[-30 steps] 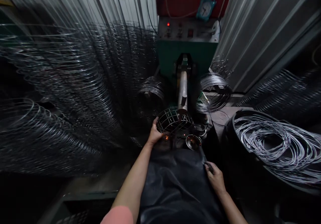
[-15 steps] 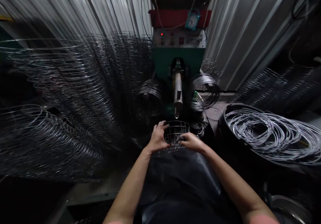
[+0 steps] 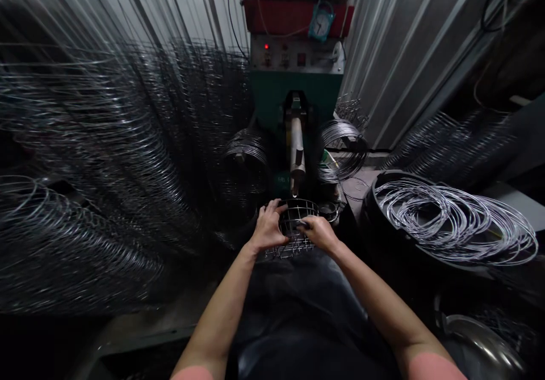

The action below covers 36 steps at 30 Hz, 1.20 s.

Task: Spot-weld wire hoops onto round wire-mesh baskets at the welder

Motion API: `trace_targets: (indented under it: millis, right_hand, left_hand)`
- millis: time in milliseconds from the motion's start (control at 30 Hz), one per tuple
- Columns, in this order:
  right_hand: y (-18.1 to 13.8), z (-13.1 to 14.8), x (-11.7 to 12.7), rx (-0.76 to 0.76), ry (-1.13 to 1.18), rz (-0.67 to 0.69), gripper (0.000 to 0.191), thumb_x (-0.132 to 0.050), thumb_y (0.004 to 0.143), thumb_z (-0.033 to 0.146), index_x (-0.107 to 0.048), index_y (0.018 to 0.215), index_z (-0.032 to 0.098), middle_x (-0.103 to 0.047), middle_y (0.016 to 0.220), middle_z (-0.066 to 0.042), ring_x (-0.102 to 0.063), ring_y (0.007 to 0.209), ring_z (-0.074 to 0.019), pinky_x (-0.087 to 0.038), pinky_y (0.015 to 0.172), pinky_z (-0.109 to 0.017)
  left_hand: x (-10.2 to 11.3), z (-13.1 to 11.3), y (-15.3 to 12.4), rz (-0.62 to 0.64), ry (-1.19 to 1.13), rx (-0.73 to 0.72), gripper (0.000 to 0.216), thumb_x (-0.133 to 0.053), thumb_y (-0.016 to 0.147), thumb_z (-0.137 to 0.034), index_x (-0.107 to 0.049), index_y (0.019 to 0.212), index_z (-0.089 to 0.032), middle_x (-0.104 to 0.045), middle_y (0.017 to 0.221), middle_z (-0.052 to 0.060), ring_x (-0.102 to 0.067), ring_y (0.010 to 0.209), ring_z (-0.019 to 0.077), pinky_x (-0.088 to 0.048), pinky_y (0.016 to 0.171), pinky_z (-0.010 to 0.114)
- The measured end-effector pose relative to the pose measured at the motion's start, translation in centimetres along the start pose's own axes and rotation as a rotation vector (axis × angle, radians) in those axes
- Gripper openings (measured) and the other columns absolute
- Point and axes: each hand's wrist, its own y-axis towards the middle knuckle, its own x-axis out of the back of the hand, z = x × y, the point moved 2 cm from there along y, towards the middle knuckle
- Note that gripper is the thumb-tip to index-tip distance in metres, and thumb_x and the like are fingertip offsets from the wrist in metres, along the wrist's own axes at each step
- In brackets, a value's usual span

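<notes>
Wire basket point(image 3: 293, 220) at six o'clock from machine arm point(image 3: 297, 147).
Left hand point(image 3: 269, 228), fingers part-spread, grips its nine-o'clock side; right hand point(image 3: 321, 232) clenched round dark handle point(image 3: 302, 224); slack left grip could let basket tip.

The right fingers point(image 3: 310, 224) (earlier lower down) have moved up to the wire basket point(image 3: 293, 219).

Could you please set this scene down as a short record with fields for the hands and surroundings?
Left hand: fingers on the left side of a wire basket
Right hand: holds a small dark object at the basket; its exact shape is unclear
Ahead: green machine, red light lit
Above: blue clock
Right side: wire rings in a black tub
</notes>
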Motion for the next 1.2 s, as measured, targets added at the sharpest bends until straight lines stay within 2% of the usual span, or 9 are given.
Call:
trace_targets:
  millis: [67, 167, 300, 633, 1000, 1200]
  right_hand:
    - [0.1, 0.1, -0.3, 0.078, -0.085, -0.003, 0.011, -0.06, 0.084, 0.019, -0.069, 0.08, 0.018, -0.068, 0.081, -0.004, -0.062, 0.077, -0.0162, -0.043, 0.068, -0.022]
    - [-0.2, -0.2, -0.2, 0.202, -0.041, 0.101, 0.017, -0.054, 0.09, 0.023, -0.07, 0.092, 0.019, -0.069, 0.09, -0.005, -0.064, 0.083, -0.0158, -0.045, 0.072, -0.023]
    - [-0.1, -1.0, 0.0, 0.293, -0.066, 0.152, 0.029, -0.063, 0.083, 0.023, -0.065, 0.112, 0.021, -0.067, 0.105, -0.007, -0.063, 0.096, -0.0192, -0.047, 0.079, -0.027]
    - [0.4, -1.9, -1.5, 0.336, -0.052, 0.052, 0.035, -0.064, 0.072, 0.001, -0.067, 0.103, 0.018, -0.067, 0.096, -0.006, -0.064, 0.088, -0.0178, -0.048, 0.076, -0.025]
    - [2.3, -2.0, -1.1, 0.324, -0.112, 0.034, 0.03, -0.063, 0.076, 0.004, -0.068, 0.102, 0.018, -0.067, 0.094, -0.007, -0.064, 0.086, -0.0181, -0.048, 0.074, -0.024]
    - [2.6, -2.1, -0.9, 0.298, -0.124, -0.032, 0.028, -0.064, 0.077, 0.007, -0.068, 0.1, 0.022, -0.067, 0.096, -0.004, -0.063, 0.089, -0.0175, -0.047, 0.075, -0.023]
  left_hand:
    - [0.1, 0.0, 0.2, -0.013, -0.023, 0.012, 0.09, -0.081, 0.047, -0.03, -0.044, 0.129, -0.019, -0.035, 0.142, 0.017, -0.031, 0.133, 0.0384, -0.024, 0.108, 0.056]
    - [0.2, 0.5, 0.4, -0.004, -0.056, 0.017, 0.09, -0.081, 0.048, -0.034, -0.044, 0.129, -0.02, -0.035, 0.143, 0.016, -0.031, 0.133, 0.0377, -0.025, 0.108, 0.056]
    - [0.1, 1.0, 0.6, 0.001, -0.073, 0.028, 0.09, -0.081, 0.048, -0.032, -0.044, 0.129, -0.019, -0.035, 0.142, 0.017, -0.032, 0.133, 0.0369, -0.025, 0.108, 0.054]
    - [-0.5, 2.1, 1.4, 0.036, -0.098, 0.015, 0.09, -0.079, 0.049, -0.029, -0.042, 0.13, -0.018, -0.034, 0.143, 0.018, -0.03, 0.134, 0.0357, -0.025, 0.109, 0.055]
    - [-0.5, 3.1, 3.0, 0.007, -0.167, -0.02, 0.089, -0.079, 0.05, -0.025, -0.042, 0.131, -0.017, -0.033, 0.143, 0.02, -0.027, 0.135, 0.0364, -0.022, 0.109, 0.056]
    - [-0.9, 3.3, 4.1, 0.032, -0.232, -0.013, 0.09, -0.084, 0.049, -0.035, -0.046, 0.128, -0.018, -0.037, 0.14, 0.019, -0.028, 0.135, 0.0355, -0.027, 0.108, 0.053]
